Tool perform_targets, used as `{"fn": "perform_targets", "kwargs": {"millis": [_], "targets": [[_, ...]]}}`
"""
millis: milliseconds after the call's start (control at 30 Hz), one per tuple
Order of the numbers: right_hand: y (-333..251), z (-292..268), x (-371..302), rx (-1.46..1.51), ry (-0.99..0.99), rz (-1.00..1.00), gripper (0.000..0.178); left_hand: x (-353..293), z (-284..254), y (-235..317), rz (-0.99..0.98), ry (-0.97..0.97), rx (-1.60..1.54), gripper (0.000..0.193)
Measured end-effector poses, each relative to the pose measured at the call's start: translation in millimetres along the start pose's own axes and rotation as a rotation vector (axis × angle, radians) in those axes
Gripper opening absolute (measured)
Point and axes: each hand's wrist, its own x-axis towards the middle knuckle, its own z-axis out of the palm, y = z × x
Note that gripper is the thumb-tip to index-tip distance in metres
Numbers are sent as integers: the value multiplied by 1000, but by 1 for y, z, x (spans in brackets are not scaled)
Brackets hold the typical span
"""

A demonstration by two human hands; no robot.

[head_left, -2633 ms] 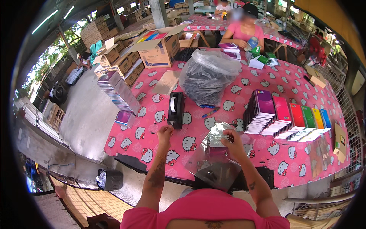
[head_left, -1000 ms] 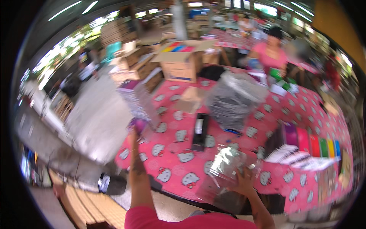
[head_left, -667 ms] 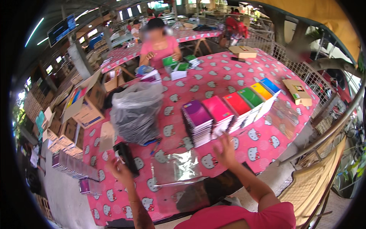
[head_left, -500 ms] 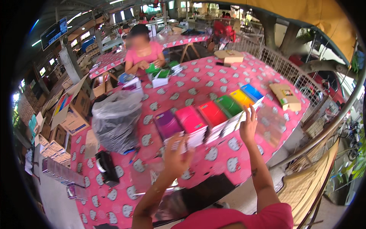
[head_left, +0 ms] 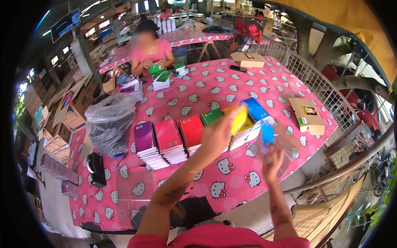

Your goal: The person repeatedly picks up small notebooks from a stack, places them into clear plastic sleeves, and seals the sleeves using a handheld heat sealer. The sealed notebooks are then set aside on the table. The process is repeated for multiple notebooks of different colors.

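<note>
Spiral notebooks stand in a row of stacks by cover colour: a purple stack [head_left: 144, 136], a pink stack [head_left: 167, 136], a red stack [head_left: 191, 131], a green stack [head_left: 211, 116], a yellow stack [head_left: 246, 125] and a blue stack [head_left: 255, 108]. My left hand [head_left: 219, 134], blurred, reaches across the green stack and grips a yellow notebook [head_left: 239, 119] raised at a tilt above its stack. Right of the row, my right hand [head_left: 273, 160] is closed on a small blue notebook [head_left: 268, 132], smeared by motion, over clear plastic sheets [head_left: 287, 142].
A grey plastic bag [head_left: 109, 124] and a black tape dispenser [head_left: 96, 169] stand on the left. Cardboard pieces [head_left: 307, 115] lie at the right and far edge. Across the table a co-worker [head_left: 153, 51] handles green notebooks [head_left: 161, 78]. Boxes [head_left: 76, 109] stand beyond the left edge.
Both hands were apart and without notebooks; now the left has crossed right and lifted a yellow notebook, and the right has a blue one. The view has shifted, moving the stacks leftward.
</note>
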Motion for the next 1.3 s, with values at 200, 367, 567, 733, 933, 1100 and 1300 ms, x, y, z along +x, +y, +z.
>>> {"fn": "perform_targets", "kwargs": {"millis": [200,367,567,733,933,1100,1300], "targets": [[-2,48,-158,-280,-913,-259,33,-73,-106,23,-270,-384,125,16],[-10,99,-83,-202,-634,-8,43,-213,-27,-46,-378,-503,461,20],[-33,176,4,-455,-642,-747,48,-106,-97,-23,-65,106,780,38],[-65,118,-52,-474,-932,-768,46,-129,-161,-37,-53,-193,833,40],[19,62,-170,26,-1061,-109,45,-268,-97,-4,-49,-387,548,39],[-17,89,-53,-283,-553,-147,47,-243,-72,2,-163,-452,515,52],[-10,114,42,-549,-641,-642,41,-106,-79,-44,40,-237,730,40]]}}
